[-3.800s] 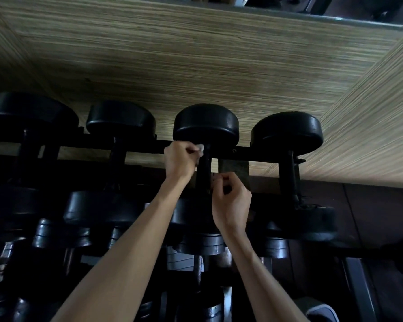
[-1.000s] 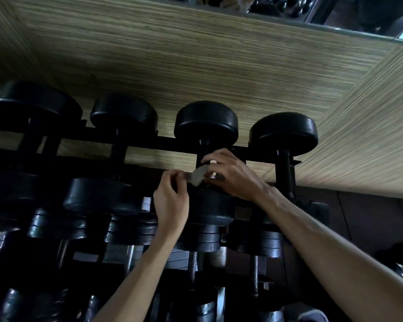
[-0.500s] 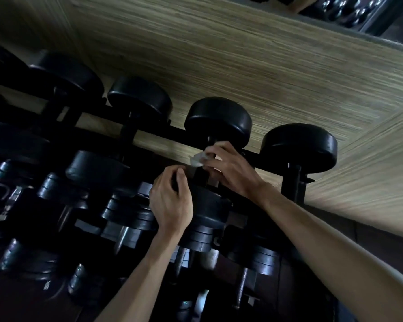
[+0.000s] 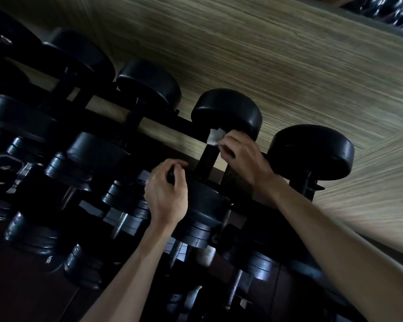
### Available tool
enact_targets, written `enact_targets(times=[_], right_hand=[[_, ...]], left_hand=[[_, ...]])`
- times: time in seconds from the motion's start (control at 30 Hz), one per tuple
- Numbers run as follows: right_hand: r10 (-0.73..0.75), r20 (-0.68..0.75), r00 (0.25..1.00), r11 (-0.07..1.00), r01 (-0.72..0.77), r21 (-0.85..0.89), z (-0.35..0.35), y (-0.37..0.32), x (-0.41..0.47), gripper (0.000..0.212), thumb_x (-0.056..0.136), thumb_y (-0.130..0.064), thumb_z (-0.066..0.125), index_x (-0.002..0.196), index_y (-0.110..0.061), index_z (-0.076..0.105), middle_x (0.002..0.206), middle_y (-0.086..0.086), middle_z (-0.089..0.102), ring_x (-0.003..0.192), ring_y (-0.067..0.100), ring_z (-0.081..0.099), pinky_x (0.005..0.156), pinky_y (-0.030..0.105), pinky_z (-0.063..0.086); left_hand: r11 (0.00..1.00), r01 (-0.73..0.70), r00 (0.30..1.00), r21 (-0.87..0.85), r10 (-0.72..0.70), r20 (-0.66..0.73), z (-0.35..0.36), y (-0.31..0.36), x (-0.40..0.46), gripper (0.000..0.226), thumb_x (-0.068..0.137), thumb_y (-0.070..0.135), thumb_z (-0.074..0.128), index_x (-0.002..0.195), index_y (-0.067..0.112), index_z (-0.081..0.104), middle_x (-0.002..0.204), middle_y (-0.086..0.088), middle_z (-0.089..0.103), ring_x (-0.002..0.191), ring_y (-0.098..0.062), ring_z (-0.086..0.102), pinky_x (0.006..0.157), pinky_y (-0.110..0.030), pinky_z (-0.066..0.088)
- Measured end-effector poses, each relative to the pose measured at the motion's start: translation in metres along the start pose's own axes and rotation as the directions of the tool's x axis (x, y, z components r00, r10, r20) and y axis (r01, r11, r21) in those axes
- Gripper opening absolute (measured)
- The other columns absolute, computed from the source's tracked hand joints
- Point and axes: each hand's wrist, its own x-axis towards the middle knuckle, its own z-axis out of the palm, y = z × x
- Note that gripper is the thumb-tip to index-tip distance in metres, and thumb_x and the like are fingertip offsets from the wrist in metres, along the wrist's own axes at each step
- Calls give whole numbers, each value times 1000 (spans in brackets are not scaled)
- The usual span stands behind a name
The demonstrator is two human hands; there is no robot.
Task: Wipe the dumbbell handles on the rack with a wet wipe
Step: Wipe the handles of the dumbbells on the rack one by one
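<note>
1. On the rack's [image 4: 179,122] top rail, my right hand [image 4: 244,156] pinches the wipe [image 4: 215,135] against the top of a dumbbell's handle [image 4: 207,159], just under its far head [image 4: 227,112].
2. My left hand [image 4: 166,194] curls over the near head [image 4: 203,201], gripping its edge to steady it.
3. I judge the wipe soft, damp and light; it will bunch, so I should wrap it round the bar.
4. I judge the dumbbell heavy and stiff; it should not roll if I rub along the handle.
</note>
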Motion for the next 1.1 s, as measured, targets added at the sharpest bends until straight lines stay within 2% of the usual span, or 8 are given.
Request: enact_targets(times=[0.1, 0.2, 0.43, 0.57, 0.7, 0.83, 0.93, 1.1], right_hand=[[-155, 168, 974, 974, 122, 192, 0, -4, -23, 10, 93, -3, 63, 101, -1, 68, 99, 10, 62, 87, 25, 60, 79, 37, 52], [-287, 234, 929, 954, 255, 158, -3, -10, -30, 13, 92, -5, 66, 105, -3, 69, 101, 10, 65, 90, 26, 60, 79, 32, 51], [95, -42, 995, 993, -92, 68, 8, -6, 3, 10, 94, -4, 60, 98, -2, 69, 106, 9, 63, 93, 25, 63, 80, 41, 54], [-79, 99, 992, 971, 54, 233, 2, -12, -14, 24, 93, -3, 63, 115, -6, 70, 117, 7, 63, 104, 24, 64, 92, 34, 52], [-266, 316, 911, 941, 174, 289, -5, -20, -23, 20, 92, -2, 64, 112, -2, 69, 118, 11, 62, 98, 22, 67, 82, 33, 56], [-26, 80, 996, 979, 9, 205, -5, -6, -1, 19, 92, 0, 65, 110, -4, 71, 106, 8, 65, 94, 19, 66, 86, 29, 53], [155, -50, 987, 976, -144, 166, 1, -2, 8, 13, 92, -1, 66, 103, 0, 72, 100, 8, 65, 88, 17, 65, 80, 33, 54], [-11, 280, 960, 942, -84, 325, -9, -22, -20, 17, 93, -7, 67, 110, -9, 72, 105, 3, 66, 93, 14, 65, 82, 22, 50]], left_hand=[[1000, 10, 1000, -9, -10, -2, 1, -2, 1, 25, 89, 39, 43, 90, 38, 68, 74, 12, 65, 71, -13, 57, 74, -50, 56], [1000, 12, 1000, -23, -12, -10, 1, -1, 1, 24, 89, 37, 44, 88, 37, 69, 73, 11, 65, 65, -11, 54, 68, -44, 55], [999, 22, 1000, -33, -21, 13, 1, 0, 0, 26, 89, 37, 43, 87, 36, 69, 65, 16, 56, 61, -5, 49, 62, -31, 44], [999, 30, 1000, -28, -29, 10, 1, -1, 0, 25, 89, 35, 44, 87, 37, 69, 66, 15, 57, 62, -7, 50, 63, -29, 42], [1000, 19, 1000, -14, -19, 12, -1, 2, 0, 25, 89, 33, 44, 87, 35, 69, 69, 16, 61, 67, -8, 56, 66, -31, 48], [1000, 22, 1000, 3, -22, 13, -1, 2, 1, 26, 89, 36, 43, 86, 37, 68, 67, 16, 59, 70, -11, 58, 72, -39, 54], [1000, 19, 1000, 6, -19, 16, -1, 1, 2, 27, 88, 39, 41, 87, 38, 68, 67, 16, 57, 71, -11, 57, 74, -45, 55], [1000, -12, 1000, 27, 12, 11, -2, 2, 1, 25, 89, 36, 43, 85, 38, 67, 68, 16, 58, 74, -13, 60, 74, -40, 54]])
